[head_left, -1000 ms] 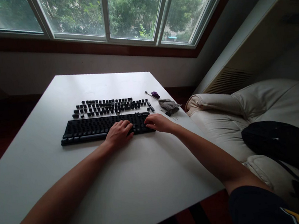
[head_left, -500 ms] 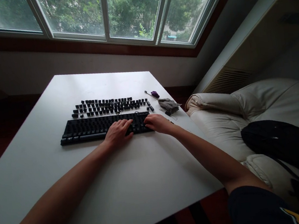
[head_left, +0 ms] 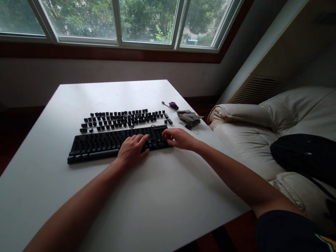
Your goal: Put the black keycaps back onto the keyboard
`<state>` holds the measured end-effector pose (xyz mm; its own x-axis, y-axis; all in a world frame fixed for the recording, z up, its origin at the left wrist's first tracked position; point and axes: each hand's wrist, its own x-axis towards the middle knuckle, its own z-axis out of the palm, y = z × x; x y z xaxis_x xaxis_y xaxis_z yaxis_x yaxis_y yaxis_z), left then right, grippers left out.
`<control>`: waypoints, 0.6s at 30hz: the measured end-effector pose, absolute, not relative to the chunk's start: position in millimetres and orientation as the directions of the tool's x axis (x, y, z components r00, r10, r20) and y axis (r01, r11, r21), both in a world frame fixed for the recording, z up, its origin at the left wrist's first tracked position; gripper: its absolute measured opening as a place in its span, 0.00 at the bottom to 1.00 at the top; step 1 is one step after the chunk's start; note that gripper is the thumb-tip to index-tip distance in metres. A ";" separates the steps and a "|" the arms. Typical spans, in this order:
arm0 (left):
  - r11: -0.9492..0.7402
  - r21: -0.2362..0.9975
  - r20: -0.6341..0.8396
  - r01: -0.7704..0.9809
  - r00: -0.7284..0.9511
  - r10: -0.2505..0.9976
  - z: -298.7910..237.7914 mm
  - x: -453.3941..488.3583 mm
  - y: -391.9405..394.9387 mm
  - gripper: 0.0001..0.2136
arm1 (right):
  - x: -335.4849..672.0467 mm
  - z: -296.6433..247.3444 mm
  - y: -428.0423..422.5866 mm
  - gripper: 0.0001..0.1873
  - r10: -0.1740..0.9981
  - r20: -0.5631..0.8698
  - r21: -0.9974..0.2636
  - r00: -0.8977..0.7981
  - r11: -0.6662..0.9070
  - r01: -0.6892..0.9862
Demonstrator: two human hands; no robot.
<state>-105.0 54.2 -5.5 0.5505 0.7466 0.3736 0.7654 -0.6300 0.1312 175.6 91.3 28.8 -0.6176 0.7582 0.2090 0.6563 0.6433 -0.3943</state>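
Observation:
A black keyboard (head_left: pixel 96 145) lies on the white table, with many of its keycaps off. My left hand (head_left: pixel 132 146) rests on its right half, fingers stretched over the keys and thumb apart at the front edge. Over the number pad at the right end is my right hand (head_left: pixel 180 138), its fingers bent and the thumb a little apart from them. I see nothing held between them, though the fingertips are small and dark. Behind the keyboard, loose black keycaps (head_left: pixel 114 118) stand in several rows.
Right of the keycaps lie a thin brush (head_left: pixel 168 106), a purple bundle (head_left: pixel 173 106) and a grey cloth (head_left: pixel 190 117). The white table (head_left: pixel 130 213) ends at the right beside a cream sofa (head_left: pixel 247 140), where a black bag (head_left: pixel 314 152) lies. Windows stand behind.
My right hand has shifted slightly, and the gap between its thumb and fingers is wider. My left hand stays in place on the keyboard.

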 end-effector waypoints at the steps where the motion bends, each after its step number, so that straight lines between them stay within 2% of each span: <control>1: -0.631 0.132 0.374 0.765 0.551 0.746 -5.6 -104.9 54.3 0.26 | 176.7 27.9 90.7 0.14 0.755 0.233 -0.378 -0.613 0.651 0.658; 6: -0.633 0.132 0.376 0.763 0.552 0.744 -5.8 -104.5 54.9 0.25 | 180.6 16.4 84.4 0.13 0.699 0.388 -0.250 -0.601 0.707 0.661; 11: -0.632 0.138 0.374 0.763 0.551 0.746 -6.1 -104.6 54.4 0.25 | 178.5 5.9 70.5 0.18 0.725 0.464 -0.275 -0.508 0.664 0.696; 14: -0.634 0.141 0.371 0.761 0.553 0.746 -5.8 -104.5 54.1 0.26 | 176.4 0.0 63.8 0.20 0.751 0.477 -0.294 -0.457 0.626 0.723; 18: -0.629 0.148 0.370 0.763 0.547 0.751 -5.2 -104.0 53.9 0.26 | 175.3 -8.4 60.4 0.18 0.736 0.435 -0.269 -0.519 0.656 0.705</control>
